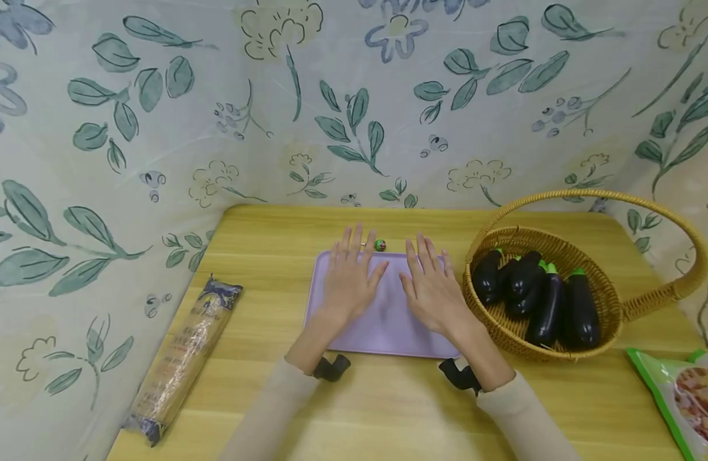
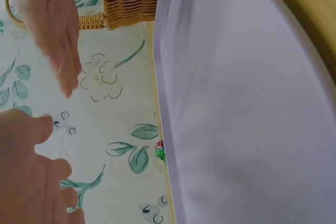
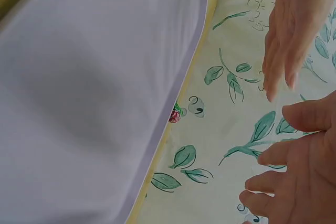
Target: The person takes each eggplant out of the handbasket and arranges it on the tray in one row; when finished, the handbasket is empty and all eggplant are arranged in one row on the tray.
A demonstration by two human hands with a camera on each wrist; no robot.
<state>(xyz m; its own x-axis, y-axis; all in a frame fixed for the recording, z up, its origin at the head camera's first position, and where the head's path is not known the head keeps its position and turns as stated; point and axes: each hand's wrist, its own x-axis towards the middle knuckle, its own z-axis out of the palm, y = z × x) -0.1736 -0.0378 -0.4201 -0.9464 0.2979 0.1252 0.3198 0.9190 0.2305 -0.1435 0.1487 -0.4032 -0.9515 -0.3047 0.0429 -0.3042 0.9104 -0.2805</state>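
Both hands hover palm down above a lilac tray [image 1: 382,333], apart from its surface, as the wrist views show. My left hand [image 1: 349,282] is over the tray's left part, fingers extended and thumb spread toward the middle. Over the right part is my right hand [image 1: 433,288], its fingers also straight. Neither holds anything. Just behind the tray's far edge lies a small lollipop [image 1: 380,245] with a green and red wrapper; its stick points left, partly behind the left fingers. In the left wrist view, the lollipop [image 2: 160,150] peeks over the tray rim.
To the right stands a wicker basket [image 1: 610,336] with a tall handle, holding several eggplants [image 1: 552,307]. A long clear-wrapped pack [image 1: 183,358] of what looks like noodles lies at the left table edge. A green and white bag [image 1: 685,397] is at the near right. Floral cloth [image 1: 354,57] hangs behind.
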